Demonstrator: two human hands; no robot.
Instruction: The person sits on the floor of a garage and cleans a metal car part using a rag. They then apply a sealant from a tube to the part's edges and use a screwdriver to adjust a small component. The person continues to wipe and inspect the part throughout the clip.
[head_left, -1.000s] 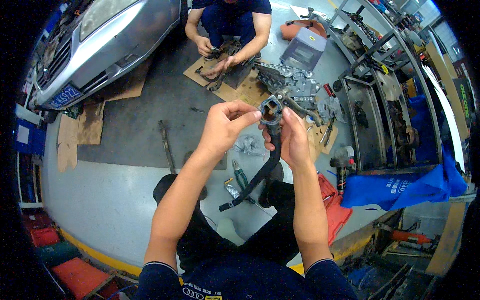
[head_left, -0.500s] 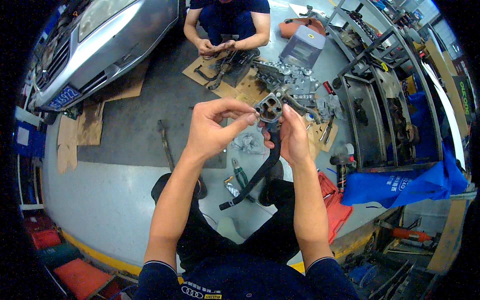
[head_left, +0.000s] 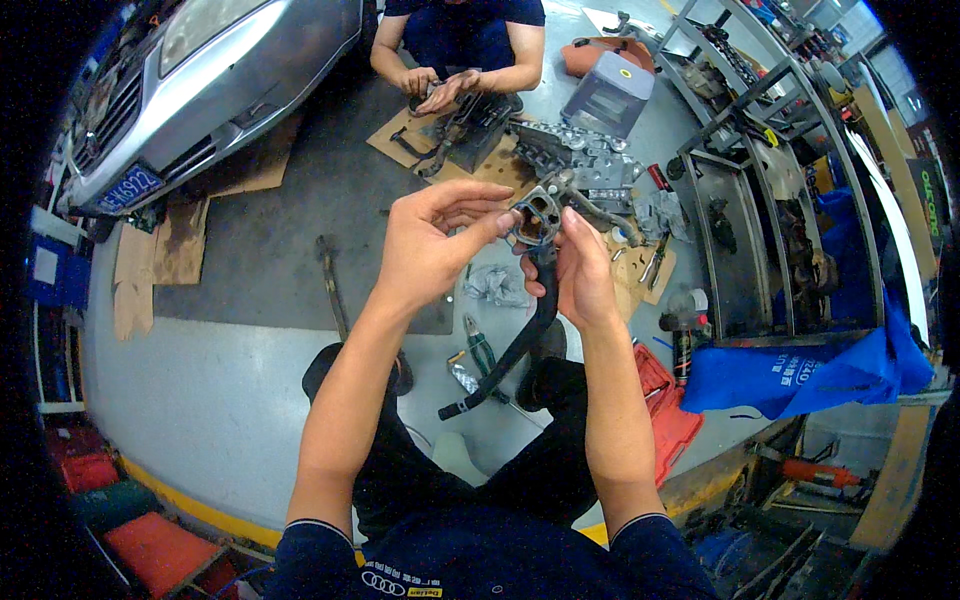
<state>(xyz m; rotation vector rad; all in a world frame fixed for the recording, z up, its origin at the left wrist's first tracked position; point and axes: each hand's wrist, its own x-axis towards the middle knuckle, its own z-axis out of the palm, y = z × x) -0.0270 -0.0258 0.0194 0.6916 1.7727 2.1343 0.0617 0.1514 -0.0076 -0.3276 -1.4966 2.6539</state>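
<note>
My right hand (head_left: 585, 275) grips a metal coolant flange (head_left: 543, 213) with several openings in its face, thumb along its right edge and fingers beneath. A black hose (head_left: 520, 345) runs from the flange down toward the lower left, its free end hanging between my knees. At the flange's left edge, my left hand (head_left: 430, 240) pinches what looks like a thin bluish seal (head_left: 516, 238) along the rim. The thumb presses on it while the other fingers stretch over the upper side. Whether the seal sits fully in place cannot be made out.
Across from me a person (head_left: 460, 50) crouches over dark engine parts on cardboard. A metal engine casting (head_left: 590, 165) lies beyond my hands. Pliers (head_left: 480, 345) and a clear plastic bag (head_left: 497, 285) rest on the floor. A silver car stands left, a metal rack (head_left: 745, 240) right, a red case (head_left: 668, 415) nearer.
My left fingers have lifted and straightened, and the thumb has shifted onto the flange's rim. The flange has tilted slightly in my right hand. Opposite, the person's hands have moved apart slightly.
</note>
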